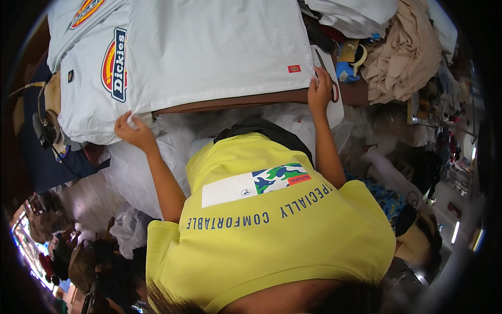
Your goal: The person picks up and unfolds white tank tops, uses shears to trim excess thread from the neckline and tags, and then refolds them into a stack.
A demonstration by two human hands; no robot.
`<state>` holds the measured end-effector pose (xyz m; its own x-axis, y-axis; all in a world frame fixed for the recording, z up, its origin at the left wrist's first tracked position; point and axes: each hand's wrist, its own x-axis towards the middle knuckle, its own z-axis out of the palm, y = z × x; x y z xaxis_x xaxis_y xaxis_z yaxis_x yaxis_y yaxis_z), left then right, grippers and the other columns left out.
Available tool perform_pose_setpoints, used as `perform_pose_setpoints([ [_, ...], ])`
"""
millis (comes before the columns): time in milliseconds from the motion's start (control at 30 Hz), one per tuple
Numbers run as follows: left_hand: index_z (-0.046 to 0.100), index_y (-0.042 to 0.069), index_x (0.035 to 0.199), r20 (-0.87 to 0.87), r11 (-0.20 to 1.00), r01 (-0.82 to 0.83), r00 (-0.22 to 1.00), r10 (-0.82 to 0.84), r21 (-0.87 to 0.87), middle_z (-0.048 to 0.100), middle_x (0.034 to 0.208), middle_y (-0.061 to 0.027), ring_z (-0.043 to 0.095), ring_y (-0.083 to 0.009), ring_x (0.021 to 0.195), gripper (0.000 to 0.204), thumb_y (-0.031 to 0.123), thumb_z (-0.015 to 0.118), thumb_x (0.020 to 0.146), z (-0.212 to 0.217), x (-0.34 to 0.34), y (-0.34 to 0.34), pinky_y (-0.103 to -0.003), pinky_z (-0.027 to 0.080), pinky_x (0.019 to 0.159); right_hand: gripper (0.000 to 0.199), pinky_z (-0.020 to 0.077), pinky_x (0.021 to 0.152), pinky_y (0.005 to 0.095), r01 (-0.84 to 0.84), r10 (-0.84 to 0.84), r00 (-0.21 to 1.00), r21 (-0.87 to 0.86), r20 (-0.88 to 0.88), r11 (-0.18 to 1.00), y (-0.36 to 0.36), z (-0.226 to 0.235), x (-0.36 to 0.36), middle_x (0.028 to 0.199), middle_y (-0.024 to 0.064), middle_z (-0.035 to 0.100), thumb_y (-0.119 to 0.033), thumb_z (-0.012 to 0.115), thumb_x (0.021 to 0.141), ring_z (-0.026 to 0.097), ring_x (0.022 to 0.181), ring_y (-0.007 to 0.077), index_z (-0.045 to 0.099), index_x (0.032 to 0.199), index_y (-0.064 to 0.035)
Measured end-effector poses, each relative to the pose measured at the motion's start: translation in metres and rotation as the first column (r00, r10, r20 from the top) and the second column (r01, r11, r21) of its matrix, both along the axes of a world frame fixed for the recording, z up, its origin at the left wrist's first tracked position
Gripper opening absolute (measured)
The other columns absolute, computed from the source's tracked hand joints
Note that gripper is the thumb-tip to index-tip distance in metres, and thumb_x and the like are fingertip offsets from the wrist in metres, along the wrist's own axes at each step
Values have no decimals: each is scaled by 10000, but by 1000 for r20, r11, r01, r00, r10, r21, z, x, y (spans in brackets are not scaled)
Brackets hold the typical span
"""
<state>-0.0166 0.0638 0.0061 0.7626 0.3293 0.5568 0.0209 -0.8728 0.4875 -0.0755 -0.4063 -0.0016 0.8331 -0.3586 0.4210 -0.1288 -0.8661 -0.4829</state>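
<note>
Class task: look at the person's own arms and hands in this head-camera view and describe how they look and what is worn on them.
Both forearms are bare from elbow to fingers. The left hand and right hand wear no gloves, rings or watch that can be seen. The arms come out of the short sleeves of a bright yellow T-shirt with dark blue lettering and a white, blue and green patch.

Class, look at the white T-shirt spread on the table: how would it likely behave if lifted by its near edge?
The white T-shirt is probably floppy: its edge droops over the table. It likely weighs little, since the left hand pinches it with fingertips only. It would probably sag and crease between both hands, the right hand holding the other corner.
</note>
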Motion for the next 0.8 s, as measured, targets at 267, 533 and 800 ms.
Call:
perform_pose_setpoints([
  [267, 623, 96, 979, -180, 982, 156, 974, -135, 109, 504, 1115, -95, 434, -286, 1047, 238, 41, 574, 753, -5, 5, -5, -392, 354, 889, 333, 337, 975, 411, -85, 59, 987, -170, -148, 982, 6, -26, -5, 1253, 150, 446, -37, 474, 856, 404, 1178, 335, 497, 1186, -69],
  [533, 604, -1, 991, 95, 955, 127, 990, -105, -270, 587, 963, -131, 550, -249, 883, 305, -49, 439, 739, 1, 60, 51, -311, 438, 777, 336, 359, 906, 424, -40, 41, 995, 11, -93, 999, -25, -21, 43, 1081, 169, 547, -18, 475, 772, 477, 1056, 336, 535, 1101, -33],
  [800, 551, 16, 1120, -373, 920, 242, 859, -351, -309, 636, 880, -122, 587, -180, 776, 355, 196, 584, 816, 27, 172, 14, -277, 450, 709, 433, 390, 881, 417, 124, -132, 948, -47, -290, 991, -7, 3, 140, 1013, 170, 614, -343, 579, 803, 535, 971, 354, 552, 1115, -44],
])
